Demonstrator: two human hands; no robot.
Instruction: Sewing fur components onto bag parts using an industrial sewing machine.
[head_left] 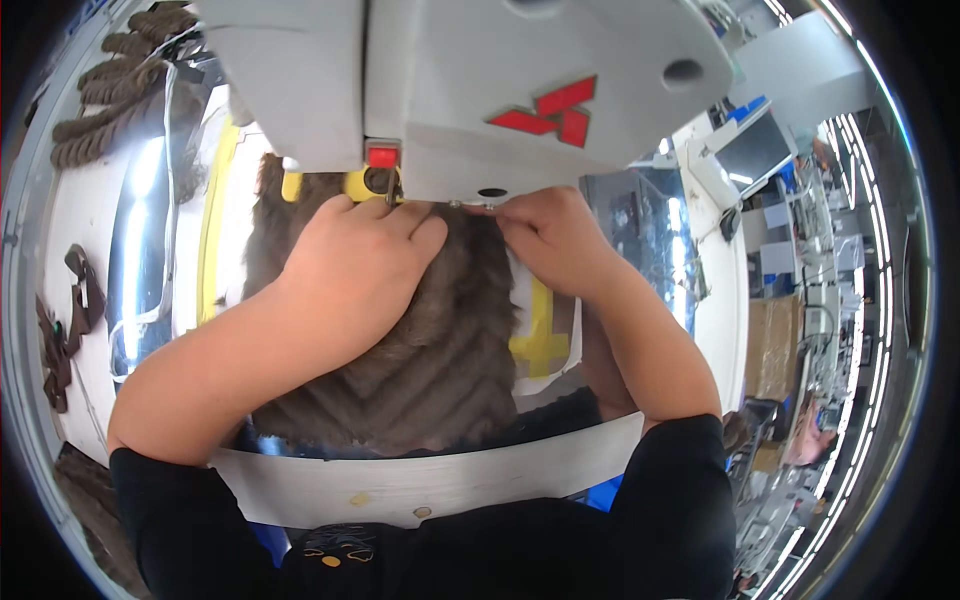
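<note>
The left hand [365,255] comes from the lower left side, with the elbow bent outward; its back is turned up and its fingers are bent, reaching below the pale machine head [510,70]. It lies on the brown fur piece [450,320], but its fingertips are partly hidden, so I cannot tell whether it pinches the fur or only presses it. The right hand [560,240] arrives from the other side, the forearm sloping up and inward. Its fingers are curled and point to the left, close to the upper right edge of the fur, just at the lower rim of the machine head; I cannot tell if they grip something. The fur piece lies on the table [430,485], in front of the person, and its upper part goes out of sight under the hands and the machine. It is dark brown and looks soft, with long hair and an uneven, hairy right edge. In its lower part, slanting ridges meet in a V-shaped pattern. Yellow tape [541,350] is seen beside it, on the right.
</note>
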